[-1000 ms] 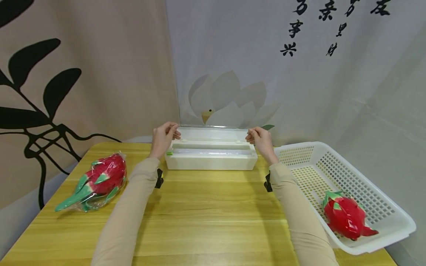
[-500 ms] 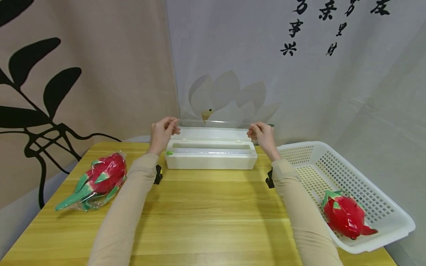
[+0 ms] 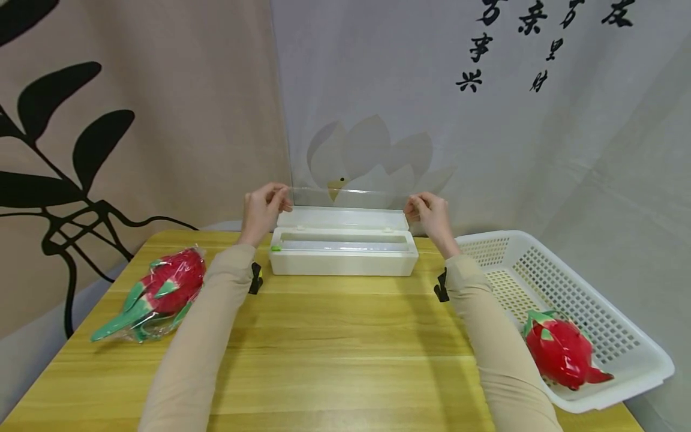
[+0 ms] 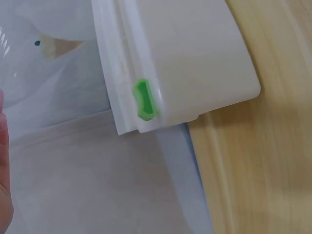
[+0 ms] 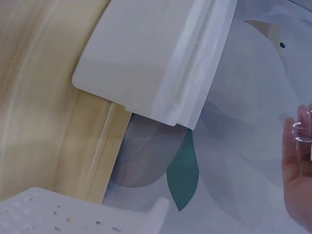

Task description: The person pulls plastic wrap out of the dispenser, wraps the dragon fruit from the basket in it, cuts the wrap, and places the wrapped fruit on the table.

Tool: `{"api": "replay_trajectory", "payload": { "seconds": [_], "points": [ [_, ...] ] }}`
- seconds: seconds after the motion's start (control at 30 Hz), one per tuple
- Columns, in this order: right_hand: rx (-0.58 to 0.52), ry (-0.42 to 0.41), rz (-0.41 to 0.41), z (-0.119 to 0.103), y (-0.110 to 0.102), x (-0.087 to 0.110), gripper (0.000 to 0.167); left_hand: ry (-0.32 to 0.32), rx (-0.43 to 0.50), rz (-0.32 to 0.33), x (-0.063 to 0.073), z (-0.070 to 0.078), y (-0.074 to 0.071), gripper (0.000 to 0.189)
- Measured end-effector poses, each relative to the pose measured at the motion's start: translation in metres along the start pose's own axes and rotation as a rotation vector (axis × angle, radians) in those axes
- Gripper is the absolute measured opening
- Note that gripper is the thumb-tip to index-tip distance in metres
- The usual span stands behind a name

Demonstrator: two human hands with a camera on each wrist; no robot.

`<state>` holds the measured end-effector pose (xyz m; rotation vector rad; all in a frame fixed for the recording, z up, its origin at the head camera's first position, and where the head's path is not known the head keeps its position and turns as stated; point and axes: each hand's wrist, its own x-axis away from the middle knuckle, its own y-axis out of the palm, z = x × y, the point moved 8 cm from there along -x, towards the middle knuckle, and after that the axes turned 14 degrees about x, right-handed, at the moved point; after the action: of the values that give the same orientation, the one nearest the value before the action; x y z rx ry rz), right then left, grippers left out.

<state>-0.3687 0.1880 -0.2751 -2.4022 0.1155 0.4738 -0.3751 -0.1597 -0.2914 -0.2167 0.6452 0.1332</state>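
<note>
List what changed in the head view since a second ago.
The left hand and right hand rose, the right also shifting slightly outward. The clear film they hold rose with them, its top edge now higher above the lid. No new grip or release. Unchanged: white box, wrapped fruit, basket and the fruit inside it.

Clear film (image 3: 356, 198) higher than before

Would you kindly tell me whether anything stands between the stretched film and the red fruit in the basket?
Yes: the right hand, pinching one end of the film, and the right sleeve come between the film and the red fruit, and the wall of the basket surrounds it.
</note>
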Motion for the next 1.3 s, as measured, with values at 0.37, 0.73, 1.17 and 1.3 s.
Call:
{"api": "replay_trajectory", "payload": {
  "seconds": [0.37,0.73,1.17,1.3],
  "points": [
    [-0.015,-0.028,0.046,-0.010,-0.011,-0.002,0.032,0.014,0.032,0.017,-0.007,0.011,-0.003,0.028],
    [0.008,-0.021,0.076,-0.015,-0.018,-0.005,0.031,0.015,0.055,0.045,-0.012,0.026,-0.007,0.025],
    [-0.025,-0.072,0.139,0.000,-0.021,-0.022,0.032,0.052,0.087,0.037,-0.013,0.062,-0.009,0.021],
    [-0.047,-0.072,0.150,-0.003,-0.024,-0.023,0.028,0.051,0.092,0.049,-0.016,0.059,-0.011,0.021]
  ]
}}
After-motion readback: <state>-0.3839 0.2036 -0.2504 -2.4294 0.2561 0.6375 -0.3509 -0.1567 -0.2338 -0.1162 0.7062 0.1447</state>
